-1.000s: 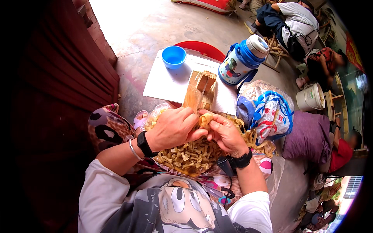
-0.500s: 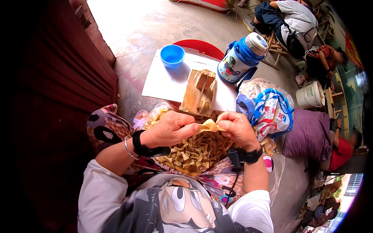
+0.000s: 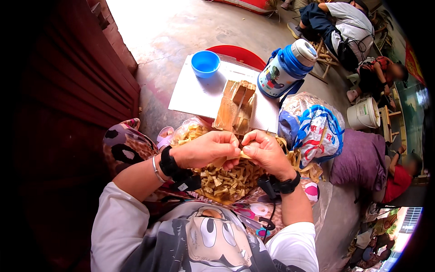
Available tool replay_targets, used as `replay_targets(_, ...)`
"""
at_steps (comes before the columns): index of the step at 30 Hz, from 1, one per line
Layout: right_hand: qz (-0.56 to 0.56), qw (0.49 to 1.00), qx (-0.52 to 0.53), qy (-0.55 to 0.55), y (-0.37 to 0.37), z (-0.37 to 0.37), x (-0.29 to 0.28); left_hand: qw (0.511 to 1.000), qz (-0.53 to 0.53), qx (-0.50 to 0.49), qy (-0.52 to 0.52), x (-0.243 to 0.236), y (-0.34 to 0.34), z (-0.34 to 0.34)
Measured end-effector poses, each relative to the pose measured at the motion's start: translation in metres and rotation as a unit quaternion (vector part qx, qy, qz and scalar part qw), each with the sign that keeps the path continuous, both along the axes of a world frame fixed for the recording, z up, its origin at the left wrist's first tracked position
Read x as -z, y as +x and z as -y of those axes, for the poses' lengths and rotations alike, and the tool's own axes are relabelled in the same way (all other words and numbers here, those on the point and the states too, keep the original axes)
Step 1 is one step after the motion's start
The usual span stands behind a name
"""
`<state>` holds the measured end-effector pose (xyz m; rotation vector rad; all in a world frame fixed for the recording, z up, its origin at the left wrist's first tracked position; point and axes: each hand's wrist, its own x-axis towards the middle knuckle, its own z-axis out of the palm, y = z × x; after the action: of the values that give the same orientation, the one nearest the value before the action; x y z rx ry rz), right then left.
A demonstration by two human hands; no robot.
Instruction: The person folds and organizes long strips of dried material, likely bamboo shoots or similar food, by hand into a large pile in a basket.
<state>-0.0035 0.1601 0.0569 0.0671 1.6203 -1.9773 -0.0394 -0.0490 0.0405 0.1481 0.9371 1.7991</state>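
Informal workshop, concrete floor (image 3: 244,27), seated people (image 3: 352,22), white bucket (image 3: 364,114), heap of knotted strips (image 3: 224,182)

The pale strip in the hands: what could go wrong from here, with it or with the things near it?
The pale strip, pinched between the left hand and the right hand, might tear or slip, since only fingertips grip it. If dropped, it could get lost in the similarly coloured pile of pieces below. The tall bottle stands near the right edge of the white board, so a bump might tip it.
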Motion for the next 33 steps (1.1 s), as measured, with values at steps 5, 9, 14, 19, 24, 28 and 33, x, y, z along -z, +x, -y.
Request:
replay_targets(5,-0.006,0.999,0.000,0.044,0.000,-0.009,-0.014,0.998,0.045,0.006,0.038,0.005,-0.005,0.005)
replay_targets(9,-0.028,0.995,-0.053,0.080,-0.002,-0.014,-0.016,0.996,-0.087,0.020,-0.019,-0.013,-0.008,0.011)
replay_targets(14,-0.209,0.906,-0.131,0.344,-0.011,-0.030,0.002,0.735,-0.636,-0.065,-0.226,-0.014,-0.016,0.016)
replay_targets(19,-0.477,0.753,0.112,0.440,-0.020,-0.002,0.004,0.408,-0.835,-0.215,-0.301,-0.008,-0.034,0.008)
replay_targets(24,-0.472,0.672,0.037,0.569,-0.023,0.001,0.008,0.422,-0.810,-0.105,-0.393,-0.003,-0.032,0.004)
replay_targets(28,-0.443,0.644,0.015,0.624,-0.015,-0.007,0.014,0.416,-0.777,-0.078,-0.465,-0.005,-0.033,0.015)
replay_targets(33,-0.171,0.948,0.153,0.221,-0.011,-0.011,-0.004,0.815,-0.489,-0.127,-0.282,-0.027,-0.026,0.011)
